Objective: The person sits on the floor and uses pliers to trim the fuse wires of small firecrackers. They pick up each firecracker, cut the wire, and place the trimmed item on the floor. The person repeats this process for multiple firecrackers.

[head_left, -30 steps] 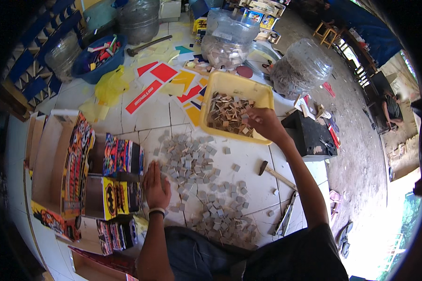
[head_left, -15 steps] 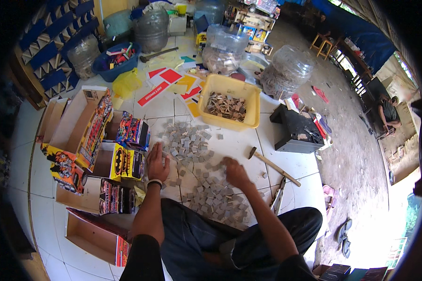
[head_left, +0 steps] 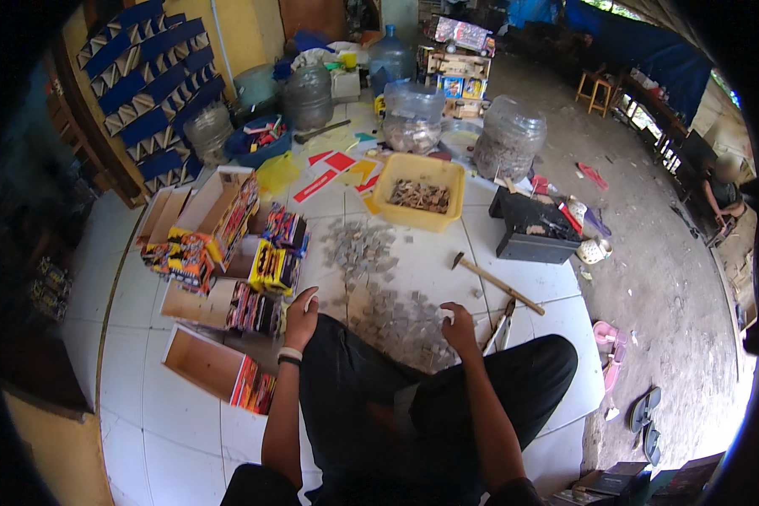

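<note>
Small grey square pieces lie on the white tiles in two loose heaps. The farther heap [head_left: 358, 249] is in front of the yellow tub, and the nearer heap [head_left: 401, 325], blurred, spreads before my legs. My left hand [head_left: 302, 319], with bands at its wrist, is raised beside my left knee near the toy trucks, fingers loosely apart. At the right edge of the nearer heap, my right hand [head_left: 460, 329] is half curled, with a gap between thumb and fingers. I see nothing clearly held in either hand.
Toy trucks with open wooden beds [head_left: 207, 363] stand at left. Ahead is a yellow tub [head_left: 419, 190] of wooden bits. A hammer [head_left: 502, 285], pliers-like tool [head_left: 502, 325] and black stool [head_left: 535, 228] are at right. Behind stand clear plastic containers [head_left: 508, 139]. Another person sits far right.
My left hand has lifted from the tiles beside the farther heap and drawn back toward my knee. My right hand has moved nearer and to the right. The view has shifted.
</note>
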